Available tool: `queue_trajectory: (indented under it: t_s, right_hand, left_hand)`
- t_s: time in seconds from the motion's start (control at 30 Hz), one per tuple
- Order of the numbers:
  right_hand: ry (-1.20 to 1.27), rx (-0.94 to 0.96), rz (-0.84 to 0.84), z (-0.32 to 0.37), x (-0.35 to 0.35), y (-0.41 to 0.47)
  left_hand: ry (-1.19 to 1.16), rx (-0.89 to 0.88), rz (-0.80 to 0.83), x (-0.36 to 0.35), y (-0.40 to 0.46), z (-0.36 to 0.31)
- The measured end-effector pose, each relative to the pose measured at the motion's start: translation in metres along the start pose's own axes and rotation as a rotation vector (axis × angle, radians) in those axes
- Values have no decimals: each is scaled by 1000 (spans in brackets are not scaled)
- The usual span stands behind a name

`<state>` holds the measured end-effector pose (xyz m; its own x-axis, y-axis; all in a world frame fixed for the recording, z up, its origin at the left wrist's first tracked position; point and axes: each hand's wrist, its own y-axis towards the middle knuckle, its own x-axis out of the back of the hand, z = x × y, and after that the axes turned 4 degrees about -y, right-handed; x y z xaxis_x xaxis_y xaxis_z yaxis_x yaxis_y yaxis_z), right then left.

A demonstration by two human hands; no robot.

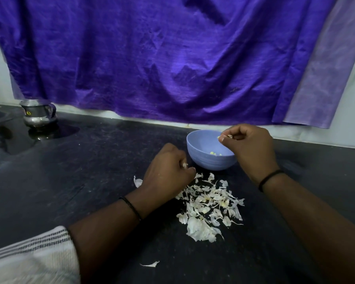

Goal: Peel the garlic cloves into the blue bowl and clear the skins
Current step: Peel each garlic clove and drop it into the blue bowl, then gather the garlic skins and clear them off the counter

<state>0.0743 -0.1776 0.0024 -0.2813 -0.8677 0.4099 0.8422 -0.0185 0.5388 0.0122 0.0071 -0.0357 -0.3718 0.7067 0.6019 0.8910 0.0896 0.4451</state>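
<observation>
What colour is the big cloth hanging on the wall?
Purple; the cloth shows in the head view.

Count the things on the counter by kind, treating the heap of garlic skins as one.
Blue bowl: 1
Steel pot: 1
Heap of garlic skins: 1
Stray skins apart from the heap: 2
Total: 5

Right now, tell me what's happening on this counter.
A person is peeling garlic at a dark counter. The right hand pinches a small clove or bit of skin over the blue bowl, which already holds a few pale pieces. The left hand grips more garlic just left of the bowl. A pile of skins lies on the counter in front of the bowl, not yet cleared. A steel pot stands far left.
</observation>
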Motion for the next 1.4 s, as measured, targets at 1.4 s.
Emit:
queue_trajectory:
  t_s: [1.4]
  right_hand:
    - [-356,243,381,-9,11,-64]
  left_hand:
    - [339,131,199,20,8,12]
